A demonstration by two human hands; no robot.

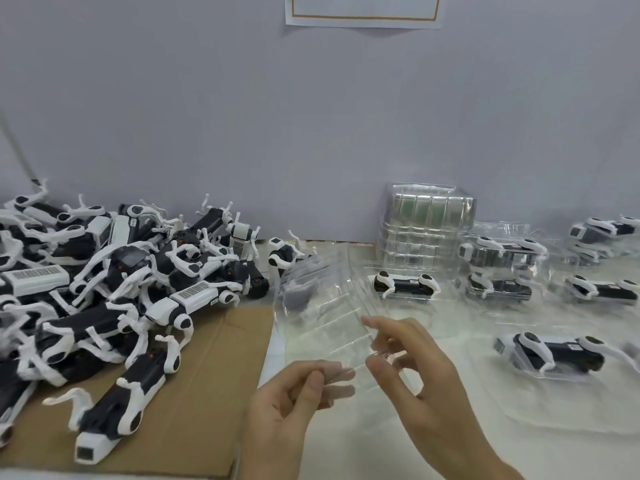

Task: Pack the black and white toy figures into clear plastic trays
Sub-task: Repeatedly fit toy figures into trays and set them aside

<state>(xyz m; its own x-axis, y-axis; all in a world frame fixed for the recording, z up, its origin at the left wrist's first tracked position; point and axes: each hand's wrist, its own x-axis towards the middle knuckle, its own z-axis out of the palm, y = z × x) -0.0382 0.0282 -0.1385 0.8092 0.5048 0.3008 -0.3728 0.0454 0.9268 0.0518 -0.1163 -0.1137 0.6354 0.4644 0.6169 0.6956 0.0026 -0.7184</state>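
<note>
1. Grip: the left hand [294,403] pinched the near edge of the clear tray [322,306] between thumb and curled fingers. The right hand [415,375] had thumb and fingertips closed on the same edge just beside it, though blur made its exact hold hard to read.
2. Tray: it was held off the table and tilted, with its long axis running away from the person, toward the wall and a little to the left. No figure sat in it.
3. Figures: the loose pile of figures [121,278] lay on the cardboard sheet [214,393], wholly to the left of the grip. The nearest figure [117,410] lay near the sheet's front edge. Its long axis slanted from near-left to far-right, with the square end toward the person.
4. Judgement: the left hand was the nearer one to the pile, so the pick probably fell to it, with the right hand left to hold the tray. That figure would need turning to lie along the tray's length.
5. Elsewhere: a packed tray [554,355] and others like it lay to the right, well apart from the pile. A stack of empty trays [427,220] stood by the wall.
</note>
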